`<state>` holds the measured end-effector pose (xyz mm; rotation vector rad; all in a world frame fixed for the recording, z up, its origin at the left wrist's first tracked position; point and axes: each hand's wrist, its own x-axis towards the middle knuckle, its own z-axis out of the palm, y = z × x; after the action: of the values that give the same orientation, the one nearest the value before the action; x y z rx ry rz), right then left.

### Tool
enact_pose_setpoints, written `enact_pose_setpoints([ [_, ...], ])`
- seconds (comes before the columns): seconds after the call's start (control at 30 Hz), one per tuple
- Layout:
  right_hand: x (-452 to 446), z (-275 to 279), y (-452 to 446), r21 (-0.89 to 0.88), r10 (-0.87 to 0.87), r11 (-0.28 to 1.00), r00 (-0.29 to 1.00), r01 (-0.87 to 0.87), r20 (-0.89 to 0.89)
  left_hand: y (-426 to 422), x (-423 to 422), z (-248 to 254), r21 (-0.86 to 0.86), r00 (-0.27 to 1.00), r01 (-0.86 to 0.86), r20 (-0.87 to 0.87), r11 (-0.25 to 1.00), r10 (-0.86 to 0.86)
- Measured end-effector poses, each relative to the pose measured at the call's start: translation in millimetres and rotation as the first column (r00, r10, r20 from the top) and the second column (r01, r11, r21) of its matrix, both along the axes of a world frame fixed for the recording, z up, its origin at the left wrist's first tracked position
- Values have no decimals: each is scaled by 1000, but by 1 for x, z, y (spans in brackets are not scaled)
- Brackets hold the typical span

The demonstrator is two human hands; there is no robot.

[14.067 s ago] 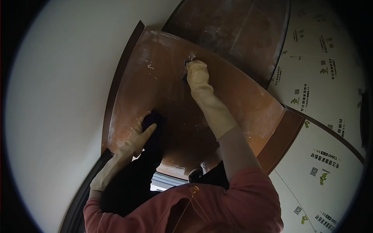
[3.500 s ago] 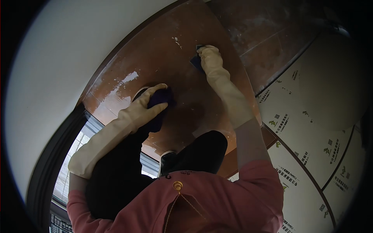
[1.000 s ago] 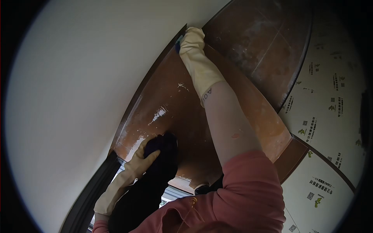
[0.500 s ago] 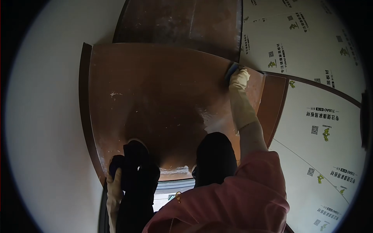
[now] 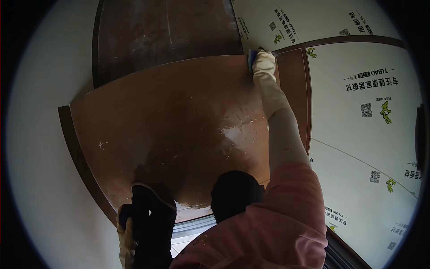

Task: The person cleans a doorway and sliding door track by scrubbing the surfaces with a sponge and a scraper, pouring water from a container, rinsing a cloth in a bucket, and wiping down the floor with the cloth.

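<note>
My right hand (image 5: 264, 65), in a cream rubber glove, is closed around a dark blue cleaning pad (image 5: 251, 60). It presses the pad on the far right corner of the brown wooden floor panel (image 5: 174, 116). I cannot tell whether the pad is a cloth or a sponge. Low at the left, my left hand (image 5: 126, 231), gloved alike, grips a dark navy cloth (image 5: 124, 214) beside my dark-clothed leg. Part of that hand is hidden. A wet, shiny patch and small pale flecks mark the panel.
A darker brown step (image 5: 165, 36) adjoins the far edge. White wall (image 5: 40, 134) rises at left; printed protective boards (image 5: 358, 112) cover the right side. Brown trim (image 5: 87, 166) borders the panel. My shoe (image 5: 152, 193) stands on it, with a light opening (image 5: 192, 228) behind.
My view has turned and shifted. My right arm reaches farther out, and the pad has moved toward the far right corner. My left hand still holds the cloth low at the left.
</note>
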<state>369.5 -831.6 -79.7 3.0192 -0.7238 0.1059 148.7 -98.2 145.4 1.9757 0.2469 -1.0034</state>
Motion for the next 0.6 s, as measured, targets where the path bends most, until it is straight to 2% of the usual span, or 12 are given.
enact_pose_setpoints([
  [0.03,-1,-6,-25,-89,40,995,999,-42,-25,-7,6,5,-7,997,55,57,998,-54],
  [0.07,-7,-29,-45,148,59,983,957,-104,283,-21,16,14,-3,993,81,87,997,-80],
  [0.1,-25,-16,-32,54,25,998,977,-37,211,-35,26,23,2,987,106,118,994,-106],
  [0.17,-59,20,2,-148,-60,987,996,68,63,-82,51,45,53,919,-332,-204,942,336],
  [0.2,-105,2,-5,-185,17,983,993,4,113,-83,51,48,50,922,-327,-203,944,331],
  [0.23,-131,-22,-11,134,-135,985,970,109,203,-82,51,46,27,961,-240,-139,971,241],
  [0.3,-172,-43,-6,698,-538,696,767,170,350,-82,50,38,1,998,-65,-3,998,65],
  [0.37,-171,-35,-14,277,-270,943,912,185,309,-83,45,35,10,993,77,88,997,-78],
  [0.43,-163,-10,11,-164,-60,983,991,80,118,-94,53,42,40,975,197,100,980,-200],
  [0.5,-106,-4,9,-216,-43,973,987,76,155,-113,67,46,60,954,285,82,957,-290],
  [0.57,-36,-8,2,-164,-94,976,961,140,261,-128,74,47,157,979,-38,-192,987,69],
  [0.6,-14,-8,2,-121,-121,980,953,160,277,-128,73,44,171,980,-32,-187,985,64],
])
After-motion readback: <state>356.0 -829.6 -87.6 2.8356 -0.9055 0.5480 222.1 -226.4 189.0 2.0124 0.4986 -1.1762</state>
